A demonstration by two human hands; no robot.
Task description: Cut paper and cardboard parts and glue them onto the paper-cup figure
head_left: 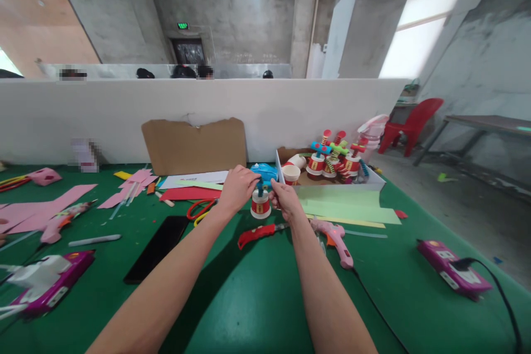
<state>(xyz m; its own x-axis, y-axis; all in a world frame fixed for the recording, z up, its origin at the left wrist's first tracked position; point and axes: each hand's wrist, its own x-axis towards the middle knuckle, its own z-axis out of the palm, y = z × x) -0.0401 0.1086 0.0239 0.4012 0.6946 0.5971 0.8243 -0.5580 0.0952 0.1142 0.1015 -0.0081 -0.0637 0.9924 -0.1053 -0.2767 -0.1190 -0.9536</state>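
Red-and-white paper cup (260, 209), upside down, stands on the green worktop (253, 293) between the person's hands, with a folded blue paper strip (260, 190) rising from its top. The left hand (240, 188) has its grip closed at the upper end of that strip. The right hand (285, 200) is just beside the strip, fingers curled; whether its grip pinches anything cannot be told. Nearer the person lies a red-handled knife (256, 236), with a pink glue gun (338, 242) to its right. Beyond, a shallow white cardboard box (357, 186) holds similar decorated cups (316, 166).
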